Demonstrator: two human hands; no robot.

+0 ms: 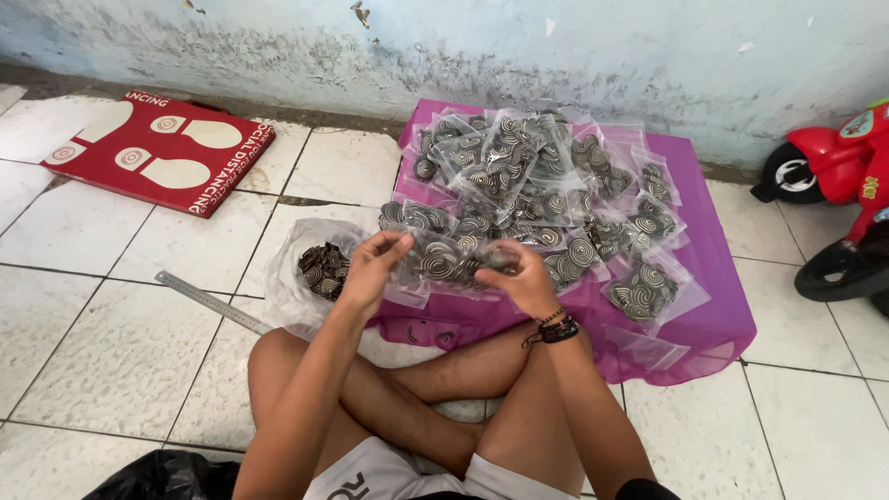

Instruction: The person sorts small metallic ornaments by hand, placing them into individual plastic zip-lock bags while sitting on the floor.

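Left hand (pixel 370 264) and right hand (pixel 523 278) both pinch one clear packet (pixel 443 264) of spiral pieces at its opposite edges, holding it taut, probably to keep its mouth level. Just beyond the grip, filled packets (pixel 546 176) lie heaped on a purple cloth (pixel 713 315); left of it sits an open bag (pixel 310 273) of loose pieces.

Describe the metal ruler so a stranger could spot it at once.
Start at the purple cloth on the white tiled floor. Left of it sits a crumpled clear bag; the ruler lies slanted beside it, the only long, thin, grey strip.
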